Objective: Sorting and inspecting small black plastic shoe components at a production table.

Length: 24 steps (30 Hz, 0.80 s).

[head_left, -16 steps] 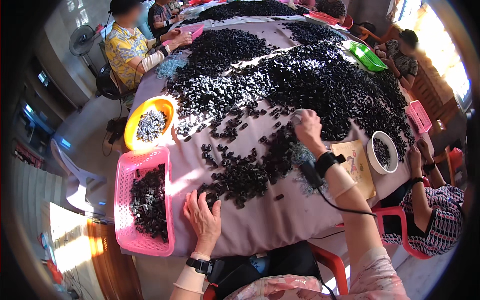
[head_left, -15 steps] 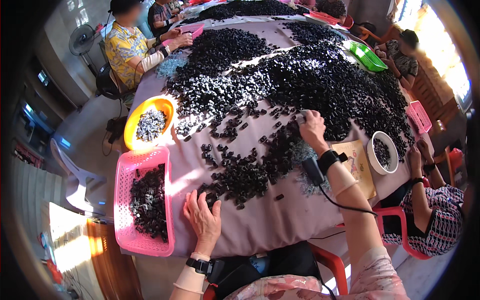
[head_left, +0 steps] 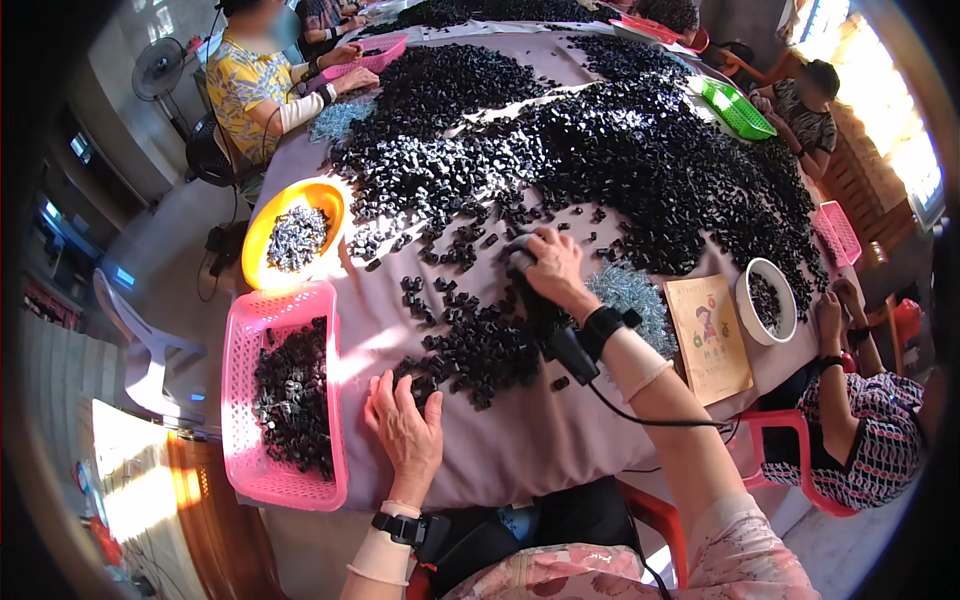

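Your left hand (head_left: 405, 432) lies flat and released, fingers spread, at the 6 o'clock edge of the worktop (head_left: 520, 450), its fingertips touching the near pile of small black parts (head_left: 470, 350). Your right hand (head_left: 550, 268) reaches toward 12 o'clock with its grip curled over black parts at the edge of the big heap (head_left: 600, 150); whether it has clenched on any you cannot tell. Three pink baskets show: one (head_left: 285, 400) at your 9 o'clock holding black parts, one (head_left: 375, 52) far at 11, one (head_left: 835, 232) at 3. There is one green basket (head_left: 738, 108) at 1 o'clock, one yellow bowl (head_left: 290, 232) of silvery pieces at 10, and one white bowl (head_left: 765, 300) at 3. A tan rectangular booklet (head_left: 708, 335) with a coloured figure lies beside that bowl.
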### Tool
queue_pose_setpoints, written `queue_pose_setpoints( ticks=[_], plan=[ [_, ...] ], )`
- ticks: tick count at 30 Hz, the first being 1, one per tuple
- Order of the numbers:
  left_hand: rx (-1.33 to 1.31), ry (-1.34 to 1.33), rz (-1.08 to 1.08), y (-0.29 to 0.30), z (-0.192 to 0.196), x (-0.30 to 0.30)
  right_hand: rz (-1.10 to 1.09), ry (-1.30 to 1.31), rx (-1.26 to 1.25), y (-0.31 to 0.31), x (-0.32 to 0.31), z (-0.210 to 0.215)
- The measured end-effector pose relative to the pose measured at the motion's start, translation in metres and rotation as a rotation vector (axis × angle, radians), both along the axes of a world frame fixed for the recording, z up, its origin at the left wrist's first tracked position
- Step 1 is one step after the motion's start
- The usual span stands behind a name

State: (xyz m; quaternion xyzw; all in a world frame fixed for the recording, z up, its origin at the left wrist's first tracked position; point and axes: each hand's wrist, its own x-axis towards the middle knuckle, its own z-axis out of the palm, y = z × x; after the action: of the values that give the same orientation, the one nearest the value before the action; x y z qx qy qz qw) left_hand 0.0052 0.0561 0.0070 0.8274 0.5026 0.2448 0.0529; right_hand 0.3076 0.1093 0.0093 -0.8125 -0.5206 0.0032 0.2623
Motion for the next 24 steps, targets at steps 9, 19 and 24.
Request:
queue_pose_setpoints(
  ticks=[9, 19, 24],
  plan=[
    [0.038, 0.003, 0.008, 0.001, -0.003, -0.001, 0.357, 0.028, 0.060, -0.045, -0.091, 0.010],
    [-0.012, 0.000, 0.031, 0.000, -0.001, -0.003, 0.343, -0.138, 0.201, 0.008, -0.035, 0.020],
    [-0.021, 0.006, 0.012, 0.001, 0.000, -0.002, -0.234, -0.065, 0.106, 0.049, 0.062, 0.013]
  ],
)
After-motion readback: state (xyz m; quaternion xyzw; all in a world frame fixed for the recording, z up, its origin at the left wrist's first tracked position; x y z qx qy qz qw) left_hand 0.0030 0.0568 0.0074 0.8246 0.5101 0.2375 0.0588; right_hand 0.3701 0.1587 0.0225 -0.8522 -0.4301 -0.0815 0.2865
